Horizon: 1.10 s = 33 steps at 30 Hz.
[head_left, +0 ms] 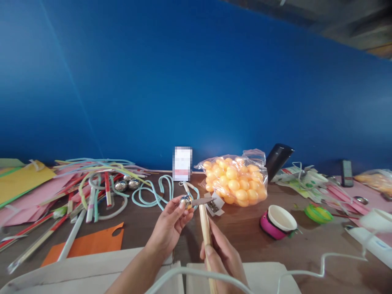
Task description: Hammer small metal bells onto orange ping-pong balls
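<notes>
My left hand [171, 222] is closed, holding a shiny silver metal ball [185, 201] between thumb and fingers. In my right hand [225, 255] is a hammer with a pale wooden handle [205, 226], the fingers wrapped round it. Its narrow grey head [202, 201] tapers to a point on the right. The other end of the head is right beside the ball; whether they touch I cannot tell. Just beyond the head lies a small white paper packet [215, 205] of small dark metal pieces. A clear bag of orange balls [234, 181] sits behind it.
Pale blue tubing [150, 196], more silver balls [127, 183] and red-and-white sticks [65, 196] lie left. Orange card [88, 245] is nearer. A white cup with a pink band [278, 222], a green dish [317, 213] and a black cylinder [279, 159] are right. A white cord [323, 261] crosses the front.
</notes>
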### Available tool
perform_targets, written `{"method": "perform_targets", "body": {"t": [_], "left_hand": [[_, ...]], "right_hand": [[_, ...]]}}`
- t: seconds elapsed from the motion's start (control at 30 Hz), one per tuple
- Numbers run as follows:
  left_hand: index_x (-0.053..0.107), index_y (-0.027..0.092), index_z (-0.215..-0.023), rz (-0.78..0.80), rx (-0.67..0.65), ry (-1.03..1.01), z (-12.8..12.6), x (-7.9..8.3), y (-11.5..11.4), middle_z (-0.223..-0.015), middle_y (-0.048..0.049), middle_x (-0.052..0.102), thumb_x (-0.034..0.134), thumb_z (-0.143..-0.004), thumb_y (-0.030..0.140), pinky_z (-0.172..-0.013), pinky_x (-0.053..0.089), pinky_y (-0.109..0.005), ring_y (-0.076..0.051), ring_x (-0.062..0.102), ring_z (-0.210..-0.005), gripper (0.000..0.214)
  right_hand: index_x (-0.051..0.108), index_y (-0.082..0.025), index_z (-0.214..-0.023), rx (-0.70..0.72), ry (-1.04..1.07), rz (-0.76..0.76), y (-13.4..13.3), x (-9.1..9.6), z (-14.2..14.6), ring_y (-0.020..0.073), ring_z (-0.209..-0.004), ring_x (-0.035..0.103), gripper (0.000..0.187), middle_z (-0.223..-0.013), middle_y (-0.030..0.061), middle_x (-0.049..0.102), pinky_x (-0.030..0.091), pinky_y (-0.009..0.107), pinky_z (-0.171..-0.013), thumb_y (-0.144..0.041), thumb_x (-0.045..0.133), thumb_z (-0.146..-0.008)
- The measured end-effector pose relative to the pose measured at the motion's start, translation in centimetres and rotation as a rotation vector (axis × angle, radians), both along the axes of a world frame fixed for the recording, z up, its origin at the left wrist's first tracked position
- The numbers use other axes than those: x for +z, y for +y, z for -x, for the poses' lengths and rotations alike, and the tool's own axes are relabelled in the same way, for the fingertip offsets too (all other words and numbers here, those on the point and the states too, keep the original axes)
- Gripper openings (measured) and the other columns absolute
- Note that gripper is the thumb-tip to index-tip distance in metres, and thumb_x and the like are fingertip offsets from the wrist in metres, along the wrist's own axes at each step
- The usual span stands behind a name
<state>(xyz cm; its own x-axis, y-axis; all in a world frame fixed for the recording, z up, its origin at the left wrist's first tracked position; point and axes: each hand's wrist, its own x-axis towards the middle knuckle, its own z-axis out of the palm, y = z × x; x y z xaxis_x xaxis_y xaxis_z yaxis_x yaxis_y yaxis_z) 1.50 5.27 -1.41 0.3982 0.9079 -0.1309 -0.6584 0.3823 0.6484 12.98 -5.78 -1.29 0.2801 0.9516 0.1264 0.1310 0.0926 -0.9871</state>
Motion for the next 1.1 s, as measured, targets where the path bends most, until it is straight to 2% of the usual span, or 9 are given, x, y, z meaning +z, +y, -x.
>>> {"method": "perform_targets", "body": {"t": [0.17, 0.33, 0.47, 0.73, 0.97, 1.1], "left_hand": [[0.059, 0.018, -0.093, -0.002, -0.001, 0.005, 0.01, -0.03, 0.0, -0.074, 0.0006, 0.062, 0.067, -0.073, 0.018, -0.074, 0.053, -0.021, -0.012, 0.064, -0.076, 0.022], [0.06, 0.017, -0.09, -0.001, 0.013, 0.008, -0.06, 0.0, -0.05, -0.075, 0.0005, 0.062, 0.067, -0.072, 0.019, -0.073, 0.053, -0.02, -0.011, 0.064, -0.074, 0.02], [0.06, 0.017, -0.089, 0.016, 0.026, 0.014, -0.09, 0.11, -0.1, -0.075, 0.0002, 0.061, 0.07, -0.069, 0.02, -0.072, 0.053, -0.021, -0.012, 0.064, -0.075, 0.022], [0.057, 0.018, -0.088, -0.004, 0.044, 0.083, -0.19, 0.11, -0.11, -0.075, 0.0012, 0.061, 0.07, -0.07, 0.022, -0.068, 0.053, -0.019, -0.012, 0.064, -0.073, 0.022], [0.055, 0.018, -0.088, -0.01, 0.058, 0.099, -0.37, -0.14, 0.16, -0.075, 0.0019, 0.061, 0.069, -0.071, 0.023, -0.069, 0.052, -0.02, -0.01, 0.063, -0.071, 0.023], [0.056, 0.017, -0.087, -0.003, 0.074, 0.099, -0.35, -0.16, 0.03, -0.077, 0.0012, 0.061, 0.071, -0.068, 0.023, -0.067, 0.052, -0.02, -0.01, 0.063, -0.069, 0.025]], "right_hand": [[0.039, -0.018, -0.134, -0.016, 0.035, 0.016, 0.0, 0.09, -0.07, 0.0105, -0.043, 0.041, 0.055, -0.062, -0.0008, 0.054, 0.032, 0.021, -0.04, -0.042, 0.045, -0.084], [0.042, -0.019, -0.132, 0.011, -0.066, -0.016, -0.04, 0.22, -0.03, 0.0112, -0.046, 0.045, 0.052, -0.063, -0.0004, 0.056, 0.036, 0.021, -0.042, -0.031, 0.047, -0.082], [0.039, -0.018, -0.134, 0.012, -0.074, -0.02, -0.01, 0.21, 0.08, 0.0103, -0.043, 0.044, 0.053, -0.062, -0.0006, 0.057, 0.035, 0.02, -0.04, -0.03, 0.045, -0.083], [0.041, -0.019, -0.133, -0.004, -0.119, -0.022, 0.05, 0.3, 0.33, 0.0119, -0.05, 0.049, 0.053, -0.063, -0.0014, 0.059, 0.04, 0.02, -0.047, -0.023, 0.045, -0.08], [0.04, -0.019, -0.133, -0.017, -0.105, -0.003, 0.07, -0.11, 0.26, 0.0105, -0.046, 0.045, 0.052, -0.064, -0.0009, 0.059, 0.038, 0.019, -0.043, -0.026, 0.045, -0.082], [0.044, -0.017, -0.131, -0.032, -0.13, -0.023, 0.11, -0.15, 0.27, 0.0116, -0.048, 0.049, 0.052, -0.061, -0.0003, 0.059, 0.04, 0.019, -0.045, -0.028, 0.049, -0.08]]}}
